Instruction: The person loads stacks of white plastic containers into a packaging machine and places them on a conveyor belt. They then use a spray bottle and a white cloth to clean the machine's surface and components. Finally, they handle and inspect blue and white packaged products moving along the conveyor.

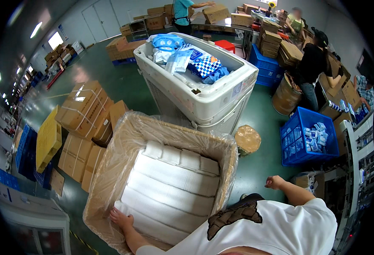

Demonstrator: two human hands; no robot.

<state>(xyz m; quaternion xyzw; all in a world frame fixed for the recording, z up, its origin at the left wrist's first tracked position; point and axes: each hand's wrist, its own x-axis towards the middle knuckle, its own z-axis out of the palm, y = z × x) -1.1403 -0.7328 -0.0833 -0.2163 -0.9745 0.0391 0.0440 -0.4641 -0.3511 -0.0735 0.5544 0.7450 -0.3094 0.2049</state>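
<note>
In front of me stands a large cardboard box (pixel 104 187) lined with clear plastic. Tight rows of white folded sheets (pixel 172 185) fill it, with a row of smaller stacks along the far side. My left hand (pixel 121 217) rests inside the box at its near left, fingers spread against the end of the nearest row; it grips nothing. To the right of the box, my right hand (pixel 274 182) hangs in the air over the floor, its fingers curled closed with nothing seen in them.
Behind the box is a tall white bin (pixel 221 110) holding blue and white packs (pixel 204 63). Taped cartons (pixel 83 110) and a yellow pallet (pixel 49 140) stand left. On the right are a blue crate (pixel 293 142) of small packs, a round brown-topped stool (pixel 248 139) and several people working.
</note>
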